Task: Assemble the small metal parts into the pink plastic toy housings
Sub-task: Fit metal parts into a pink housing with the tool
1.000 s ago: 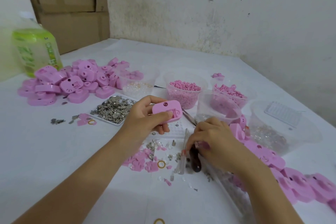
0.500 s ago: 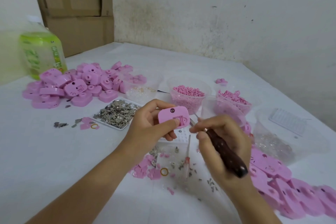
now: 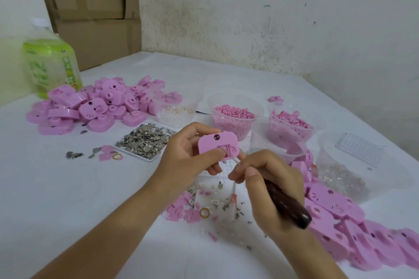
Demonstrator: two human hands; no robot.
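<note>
So your left hand (image 3: 183,156) pinches the pink housing (image 3: 212,142) facing you, letting the tool (image 3: 288,207) gripped in your right hand (image 3: 269,186) reach its slot.

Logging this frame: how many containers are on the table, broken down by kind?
Clear plastic tubs: 5
Tray of metal parts: 1
Green bottle: 1
Total: 7
</note>
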